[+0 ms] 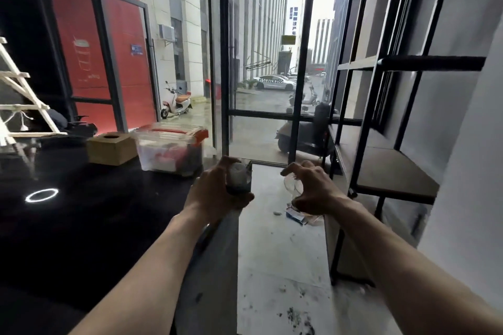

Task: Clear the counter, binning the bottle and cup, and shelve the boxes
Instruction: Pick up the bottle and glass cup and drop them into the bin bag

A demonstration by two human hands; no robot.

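My left hand (pixel 217 193) is closed around a small bottle (pixel 238 175) with a pale top and dark lower part, held past the right edge of the black counter (pixel 95 212). My right hand (pixel 313 187) grips a clear plastic cup (pixel 292 185) from above, over the floor. At the counter's far end a brown cardboard box (pixel 113 148) with a round hole on top stands beside a clear plastic box (pixel 170 149) with a red-trimmed lid. The black metal shelf unit (pixel 386 171) stands to the right of my right hand.
A white wooden ladder frame (pixel 19 95) leans at the counter's left. A ring light reflects on the countertop (pixel 42 195). Scraps and a blue-white packet (pixel 295 215) lie on the pale floor. Glass wall and door frame (pixel 223 62) stand ahead.
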